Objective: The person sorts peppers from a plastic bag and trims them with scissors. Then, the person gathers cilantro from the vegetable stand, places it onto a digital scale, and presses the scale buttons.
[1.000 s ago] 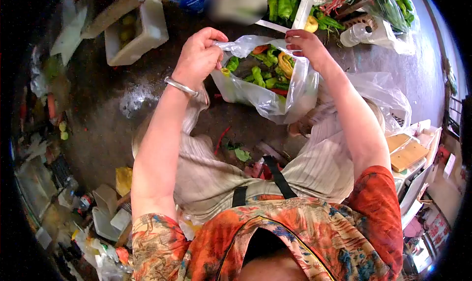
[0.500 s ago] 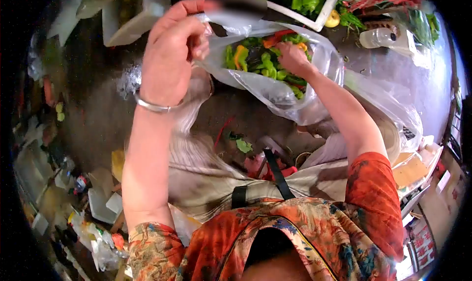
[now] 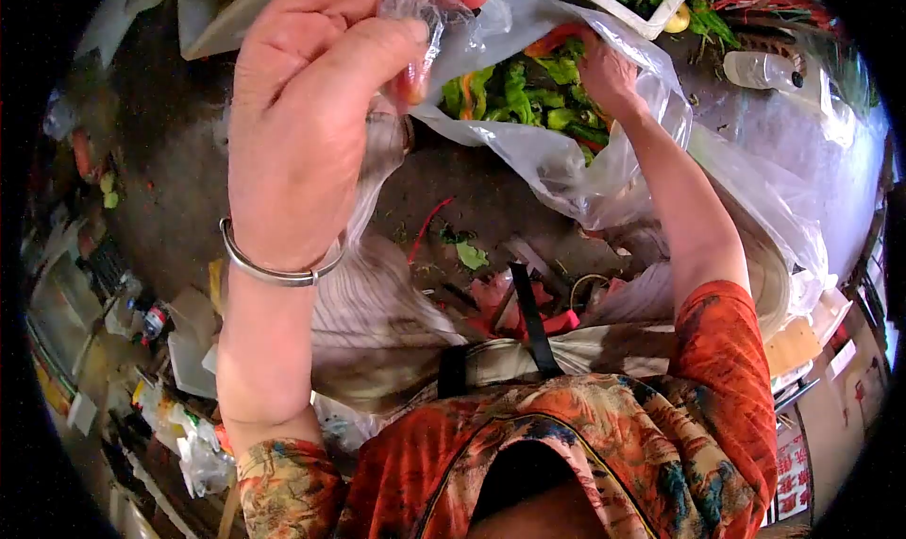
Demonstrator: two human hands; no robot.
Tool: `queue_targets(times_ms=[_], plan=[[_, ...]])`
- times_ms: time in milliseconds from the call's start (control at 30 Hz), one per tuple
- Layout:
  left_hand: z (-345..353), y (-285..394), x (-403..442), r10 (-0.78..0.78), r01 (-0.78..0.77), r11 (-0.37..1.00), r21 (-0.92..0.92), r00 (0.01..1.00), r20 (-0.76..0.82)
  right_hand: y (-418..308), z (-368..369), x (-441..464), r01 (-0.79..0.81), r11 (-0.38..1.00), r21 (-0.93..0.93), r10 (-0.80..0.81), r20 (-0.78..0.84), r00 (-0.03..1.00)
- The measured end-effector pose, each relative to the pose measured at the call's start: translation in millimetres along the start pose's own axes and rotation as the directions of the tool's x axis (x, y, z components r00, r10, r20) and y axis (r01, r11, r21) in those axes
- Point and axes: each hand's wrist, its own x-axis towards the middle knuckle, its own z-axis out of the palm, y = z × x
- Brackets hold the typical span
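A clear plastic bag (image 3: 557, 176) lies open in front of me, with green, red and orange peppers (image 3: 517, 91) inside. My left hand (image 3: 316, 95), a silver bangle on its wrist, is raised close to the camera. Its thumb and fingers are closed on crumpled clear plastic at the bag's left rim. My right hand (image 3: 609, 75) reaches into the bag on the right side, against the peppers. A red pepper (image 3: 557, 41) lies beside its fingertips. Those fingers are mostly turned away, so their grip is hidden.
Beyond the bag stands a white crate (image 3: 651, 20) of green peppers. A plastic bottle (image 3: 760, 69) lies to the right. At the left back is a white foam box (image 3: 212, 29). Leaf scraps (image 3: 471, 255) and a red strip litter the ground between my legs.
My left hand has come up nearer the camera, lifting the plastic it pinches. My right hand has shifted right and farther away within the bag. The bag's rim has moved with them.
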Motion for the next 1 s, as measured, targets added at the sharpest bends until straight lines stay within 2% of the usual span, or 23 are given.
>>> queue_targets(times_ms=[33, 67, 100, 133, 167, 200, 233, 267, 300, 333, 400, 467, 500, 600, 633, 700, 733, 800, 833, 900, 1000], plan=[[-6.9, -5.4, 1.4, 0.016, -0.019, 0.999, 0.027, 0.996, 0.082, 5.9, 3.1, 2.2, 0.045, 0.999, 0.025, -0.046, 0.025, 0.999], [-10.3, -9.0, 1.9, 0.031, -0.04, 0.998, 0.052, 0.986, 0.166, 11.1, 7.0, 2.9, 0.109, 0.993, -0.035, -0.11, -0.026, 0.994], [-9.3, -10.2, 1.4, 0.032, -0.041, 0.998, 0.05, 0.985, 0.169, 18.2, 9.9, 9.6, 0.106, 0.994, -0.037, -0.107, -0.027, 0.994], [-7.8, -11.1, 0.7, 0.038, -0.046, 0.998, 0.045, 0.984, 0.172, 22.5, 8.4, 19.9, 0.354, 0.764, -0.54, -0.365, 0.09, 0.926], [-6.6, -12.0, 0.3, 0.042, -0.05, 0.998, 0.041, 0.984, 0.173, 26.2, 8.4, 26.9, 0.335, 0.899, -0.283, -0.297, 0.17, 0.94], [-7.1, -13.5, 1.1, 0.041, -0.048, 0.998, 0.038, 0.984, 0.174, 27.6, 5.5, 33.5, 0.237, 0.971, -0.02, -0.225, 0.249, 0.942], [-8.4, -13.1, 1.2, 0.027, -0.034, 0.999, 0.031, 0.98, 0.197, 37.1, 13.5, 36.8, 0.417, 0.864, -0.282, -0.389, 0.153, 0.909], [-8.8, -12.6, 2.0, 0.017, -0.023, 0.999, 0.025, 0.975, 0.22, 43.8, 18.2, 39.4, 0.47, 0.683, -0.559, -0.538, 0.052, 0.842], [-5.6, -11.1, 0.9, 0.019, -0.026, 0.999, 0.025, 0.975, 0.221, 24.7, -2.9, 35.9, 0.403, 0.842, -0.358, -0.368, 0.165, 0.915], [-0.5, -9.4, -1.5, 0.101, -0.111, 0.993, 0.027, 0.963, 0.248, 4.6, -25.2, 32.1, 0.235, 0.954, -0.185, -0.18, 0.27, 0.946], [2.4, -9.9, -2.6, 0.176, -0.191, 0.981, 0.03, 0.945, 0.275, 12.4, 5.4, 44.6, 0.286, 0.95, -0.123, -0.277, 0.085, 0.957], [2.2, -12.2, -2.4, 0.18, -0.188, 0.982, 0.001, 0.942, 0.285, 21.1, 39.7, 51.1, 0.341, 0.938, -0.064, -0.346, -0.1, 0.933], [2.1, -13.5, -1.7, 0.181, -0.186, 0.983, -0.014, 0.939, 0.291, 16.9, 41.7, 52.7, 0.32, 0.945, -0.069, -0.327, -0.124, 0.937], [6.4, -17.4, -0.7, 0.186, -0.182, 0.982, -0.039, 0.935, 0.304, 8.5, 39.1, 53.7, 0.197, 0.972, -0.124, -0.206, -0.061, 0.977], [15.2, -22.0, -3.1, 0.143, -0.164, 0.972, 0.169, 0.981, 0.131, 4.2, 36.2, 53.9, 0.164, 0.976, -0.144, -0.171, -0.041, 0.984], [18.5, -23.8, -3.6, 0.129, -0.103, 0.925, 0.366, 0.991, -0.047, -2.8, 28.4, 55.2, 0.133, 0.977, -0.169, -0.131, 0.019, 0.991], [14.1, -22.2, -2.6, 0.164, -0.172, 0.964, 0.203, 0.985, 0.055, -5.6, 23.6, 55.4, 0.131, 0.976, -0.173, -0.123, 0.061, 0.991], [1.4, -17.1, 0.5, 0.215, -0.222, 0.975, 0.026, 0.965, 0.15, -10.7, 8.4, 52.2, 0.177, 0.974, -0.142, -0.147, 0.201, 0.968], [-8.5, -14.4, 6.3, 0.115, -0.127, 0.99, 0.058, 0.979, 0.169, -15.3, -4.3, 47.8, 0.216, 0.971, -0.103, -0.179, 0.286, 0.942], [-13.5, -13.1, 9.5, 0.014, -0.032, 0.995, 0.093, 0.983, 0.183, -26.6, -31.7, 33.4, 0.306, 0.951, 0.045, -0.294, 0.436, 0.85], [-12.3, -12.0, 7.5, 0.036, -0.048, 0.996, 0.078, 0.988, 0.147, -42.5, -67.8, 18.0, 0.336, 0.858, 0.387, -0.492, 0.435, 0.754]])
